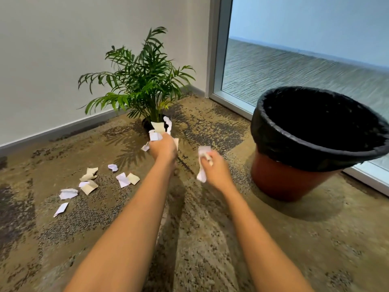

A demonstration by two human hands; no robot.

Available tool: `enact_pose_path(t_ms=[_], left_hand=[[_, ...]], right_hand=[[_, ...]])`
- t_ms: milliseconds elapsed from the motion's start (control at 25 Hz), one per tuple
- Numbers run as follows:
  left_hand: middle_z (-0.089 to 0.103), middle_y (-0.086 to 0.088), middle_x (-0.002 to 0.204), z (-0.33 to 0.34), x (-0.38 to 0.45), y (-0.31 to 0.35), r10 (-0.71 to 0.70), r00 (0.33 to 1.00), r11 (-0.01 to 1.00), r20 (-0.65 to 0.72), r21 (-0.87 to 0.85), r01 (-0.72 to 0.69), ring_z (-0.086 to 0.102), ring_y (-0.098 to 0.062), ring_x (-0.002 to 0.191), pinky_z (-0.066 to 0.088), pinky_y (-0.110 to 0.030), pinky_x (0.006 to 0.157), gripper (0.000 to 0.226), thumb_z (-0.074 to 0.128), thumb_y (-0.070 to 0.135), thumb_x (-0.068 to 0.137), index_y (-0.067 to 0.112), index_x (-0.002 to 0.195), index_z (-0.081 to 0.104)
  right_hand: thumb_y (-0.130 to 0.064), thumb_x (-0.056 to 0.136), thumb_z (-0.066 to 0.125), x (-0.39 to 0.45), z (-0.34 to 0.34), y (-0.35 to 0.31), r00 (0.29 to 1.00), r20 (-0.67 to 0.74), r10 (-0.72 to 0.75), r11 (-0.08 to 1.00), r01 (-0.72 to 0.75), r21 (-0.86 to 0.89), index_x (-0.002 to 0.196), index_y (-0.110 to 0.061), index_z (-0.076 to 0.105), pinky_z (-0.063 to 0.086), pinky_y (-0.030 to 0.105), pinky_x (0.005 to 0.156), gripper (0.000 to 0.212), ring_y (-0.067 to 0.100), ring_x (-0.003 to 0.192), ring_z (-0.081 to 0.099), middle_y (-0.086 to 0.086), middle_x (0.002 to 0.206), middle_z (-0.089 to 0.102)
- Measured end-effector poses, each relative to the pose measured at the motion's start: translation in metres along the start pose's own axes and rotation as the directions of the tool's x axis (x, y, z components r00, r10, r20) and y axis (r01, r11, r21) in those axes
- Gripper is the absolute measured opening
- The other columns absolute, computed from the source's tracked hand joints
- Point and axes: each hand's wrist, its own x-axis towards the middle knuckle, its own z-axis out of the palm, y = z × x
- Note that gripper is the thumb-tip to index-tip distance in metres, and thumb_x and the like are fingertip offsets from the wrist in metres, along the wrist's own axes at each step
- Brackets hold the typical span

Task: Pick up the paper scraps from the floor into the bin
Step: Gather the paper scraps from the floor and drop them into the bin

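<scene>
On the carpet floor [210, 239] at the left we see several paper scraps [88, 184] lying loose, well apart from the bin [294, 180], which stands at the right with a black liner. Our left hand [163, 148] has its grip pinching a bunch of scraps, and our right hand [214, 169] has its grip curled round white paper, near the potted plant [141, 81].

Both arms outstretched, left hand [163, 147] fisted, right hand [214, 170] fisted
</scene>
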Motion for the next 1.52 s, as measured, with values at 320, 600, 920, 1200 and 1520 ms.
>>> enact_pose_path(t_ms=[320, 600, 920, 1200, 1520], left_hand=[[0.068, -0.004, 0.085, 0.133, -0.144, 0.075, 0.361, 0.734, 0.91, 0.575, -0.046, -0.412, 0.063, -0.021, 0.075, 0.048, -0.027, 0.059, 0.035, 0.042, 0.051, 0.097, 0.021, 0.089, 0.059], [0.061, -0.012, 0.124, 0.186, -0.175, 0.053, 0.157, 0.595, 0.69, 0.788, 0.343, -0.637, 0.06, -0.032, 0.115, 0.053, -0.042, 0.093, 0.044, 0.068, 0.018, 0.081, 0.01, 0.122, 0.054], [0.059, -0.002, 0.115, 0.167, -0.162, 0.055, 0.256, 0.491, 0.785, 0.833, 0.117, -0.609, 0.059, -0.02, 0.11, 0.05, -0.034, 0.094, 0.042, 0.073, 0.019, 0.079, 0.017, 0.119, 0.058], [0.052, 0.003, 0.116, 0.089, -0.063, 0.022, 0.497, 0.751, 0.834, 0.435, -0.002, -0.551, 0.052, -0.011, 0.102, 0.042, -0.021, 0.079, 0.022, 0.062, 0.015, 0.084, 0.022, 0.104, 0.056], [0.055, -0.005, 0.123, -0.073, 0.09, -0.059, 0.534, 0.824, 0.754, -0.187, 0.546, -0.365, 0.048, -0.024, 0.124, 0.013, -0.045, 0.12, 0.033, 0.063, 0.021, 0.075, 0.016, 0.107, 0.058]], right_hand=[[-0.032, 0.093, 0.056, 0.038, -0.195, -0.076, 0.765, -0.642, -0.053, 0.983, 0.152, 0.1, 0.108, -0.018, 0.064, 0.038, 0.017, 0.068, 0.022, 0.011, 0.083, 0.058, -0.003, 0.097, 0.066], [-0.026, 0.079, 0.078, 0.031, -0.256, -0.054, 0.859, -0.46, 0.224, 0.97, -0.244, 0.016, 0.113, -0.009, 0.066, 0.048, 0.02, 0.06, 0.04, 0.016, 0.077, 0.061, 0.011, 0.104, 0.067], [-0.03, 0.094, 0.06, 0.031, -0.257, -0.066, 0.894, -0.351, 0.279, 0.944, -0.323, -0.072, 0.117, -0.029, 0.064, 0.051, 0.036, 0.075, 0.023, 0.017, 0.069, 0.054, 0.004, 0.108, 0.064], [-0.024, 0.085, 0.063, 0.061, -0.136, -0.092, 0.738, -0.638, -0.219, 0.968, 0.246, -0.048, 0.105, -0.018, 0.068, 0.045, 0.007, 0.078, 0.021, -0.002, 0.082, 0.062, -0.008, 0.09, 0.067], [-0.016, 0.088, 0.064, 0.068, 0.063, -0.069, 0.932, -0.26, -0.255, 0.955, 0.285, 0.085, 0.103, -0.021, 0.064, 0.045, 0.01, 0.075, 0.015, 0.005, 0.089, 0.063, -0.007, 0.094, 0.066]])
